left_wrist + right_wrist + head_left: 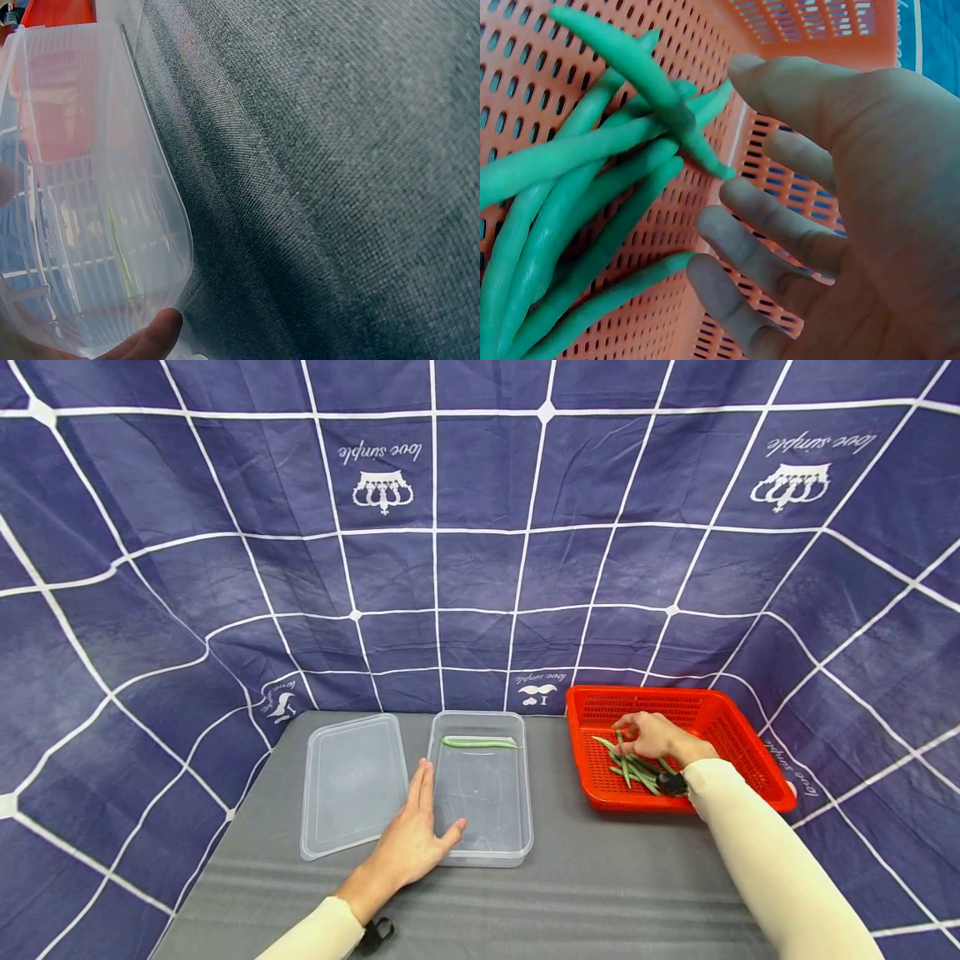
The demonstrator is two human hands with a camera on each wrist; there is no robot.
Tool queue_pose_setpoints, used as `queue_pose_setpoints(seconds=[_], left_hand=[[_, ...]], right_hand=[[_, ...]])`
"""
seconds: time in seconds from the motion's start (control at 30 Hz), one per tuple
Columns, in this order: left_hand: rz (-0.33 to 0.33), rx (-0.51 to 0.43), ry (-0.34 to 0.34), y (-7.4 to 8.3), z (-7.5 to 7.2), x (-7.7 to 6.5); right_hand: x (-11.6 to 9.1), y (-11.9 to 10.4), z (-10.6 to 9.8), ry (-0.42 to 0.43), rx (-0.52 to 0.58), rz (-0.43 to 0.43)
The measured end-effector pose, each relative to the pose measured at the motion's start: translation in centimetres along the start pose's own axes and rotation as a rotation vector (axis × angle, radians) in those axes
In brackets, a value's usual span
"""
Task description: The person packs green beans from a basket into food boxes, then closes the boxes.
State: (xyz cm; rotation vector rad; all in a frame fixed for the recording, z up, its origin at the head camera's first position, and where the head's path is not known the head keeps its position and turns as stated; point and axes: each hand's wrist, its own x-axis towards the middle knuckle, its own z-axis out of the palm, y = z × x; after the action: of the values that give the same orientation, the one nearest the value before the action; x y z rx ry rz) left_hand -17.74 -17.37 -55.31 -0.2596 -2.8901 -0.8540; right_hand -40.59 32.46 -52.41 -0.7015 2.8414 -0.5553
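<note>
Inside the red perforated basket (637, 692), the right hand (649, 735) has its fingers loosely bent beside a bunch of green beans (637, 772), gripping nothing; can't tell if a fingertip grazes one. Its sleeve (750, 839) blocks part of the rim. Left hand (414, 843) is straight-fingered against the clear plastic container (480, 802), mostly cropped out of its wrist view, where the lone bean (480, 742) inside is just a blurry green streak.
</note>
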Motion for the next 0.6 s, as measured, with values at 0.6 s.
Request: queue_pose_setpoints(seconds=[0.6], left_hand=[[-0.009,-0.008,-0.006,0.0,-0.1,0.0]], right_hand=[[3.8,6.3,3.5,-0.151,0.008,0.105]])
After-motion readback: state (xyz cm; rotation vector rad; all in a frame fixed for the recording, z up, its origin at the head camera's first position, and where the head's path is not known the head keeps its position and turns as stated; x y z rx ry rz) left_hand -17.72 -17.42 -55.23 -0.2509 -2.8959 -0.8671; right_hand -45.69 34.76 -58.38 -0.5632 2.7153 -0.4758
